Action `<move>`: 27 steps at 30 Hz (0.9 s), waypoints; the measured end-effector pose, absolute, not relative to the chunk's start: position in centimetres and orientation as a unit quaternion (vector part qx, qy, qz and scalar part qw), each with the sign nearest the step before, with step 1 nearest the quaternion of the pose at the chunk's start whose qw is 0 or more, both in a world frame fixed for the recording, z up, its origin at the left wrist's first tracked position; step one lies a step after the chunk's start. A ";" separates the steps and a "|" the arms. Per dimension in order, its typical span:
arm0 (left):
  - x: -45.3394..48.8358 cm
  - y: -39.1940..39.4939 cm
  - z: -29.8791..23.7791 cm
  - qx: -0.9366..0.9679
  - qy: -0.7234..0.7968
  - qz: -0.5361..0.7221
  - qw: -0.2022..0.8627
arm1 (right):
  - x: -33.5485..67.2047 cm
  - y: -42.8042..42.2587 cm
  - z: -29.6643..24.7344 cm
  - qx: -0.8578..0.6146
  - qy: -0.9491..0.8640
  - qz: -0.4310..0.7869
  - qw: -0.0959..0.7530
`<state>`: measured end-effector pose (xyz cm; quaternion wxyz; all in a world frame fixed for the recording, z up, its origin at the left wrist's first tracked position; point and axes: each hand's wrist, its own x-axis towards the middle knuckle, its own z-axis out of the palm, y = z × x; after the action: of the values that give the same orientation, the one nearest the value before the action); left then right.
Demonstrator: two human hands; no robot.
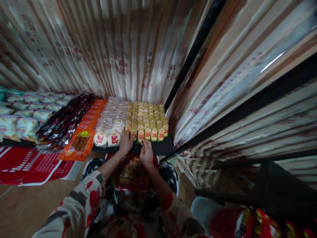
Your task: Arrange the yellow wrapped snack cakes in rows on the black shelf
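A block of small yellow wrapped snack packs (148, 132) with red and white labels stands in rows on a black shelf (163, 148). My left hand (126, 142) is at the block's front left corner, its fingers closed around a yellow pack (134, 133). Just to the right, my right hand (146, 152) touches the lower front of the first row with its fingers stretched forward, gripping nothing that I can see. Left of the yellow packs are rows of round white wrapped cakes (114, 138), close to my left hand.
Further left lie an orange snack packet (79, 145), dark shiny packets (65, 122) and white wrapped packs (27, 127). A red printed sheet (37, 165) hangs below them. Black metal posts (193, 54) and pleated curtains (123, 49) border the shelf. A red bag (131, 175) sits under it.
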<state>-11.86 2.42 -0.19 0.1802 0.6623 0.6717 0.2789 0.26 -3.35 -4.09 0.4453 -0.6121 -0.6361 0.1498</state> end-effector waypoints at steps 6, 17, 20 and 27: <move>-11.4 2.7 -1.0 0.649 0.669 0.324 0.161 | 0.3 -3.4 -4.2 -0.619 -0.648 0.125 0.426; -11.5 2.7 -2.0 0.622 0.636 0.394 0.232 | 0.0 -3.2 -4.1 -0.639 -0.651 0.121 0.391; -11.6 2.8 -2.0 0.625 0.634 0.384 0.246 | 0.1 -3.2 -4.2 -0.635 -0.654 0.127 0.390; -11.9 2.3 -1.3 0.642 0.640 0.364 0.213 | 0.2 -3.2 -3.9 -0.628 -0.650 0.146 0.402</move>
<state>-11.89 2.27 -1.28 0.2130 0.6422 0.6402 0.3636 0.18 -3.21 -3.94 0.4024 -0.6276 -0.6502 0.1464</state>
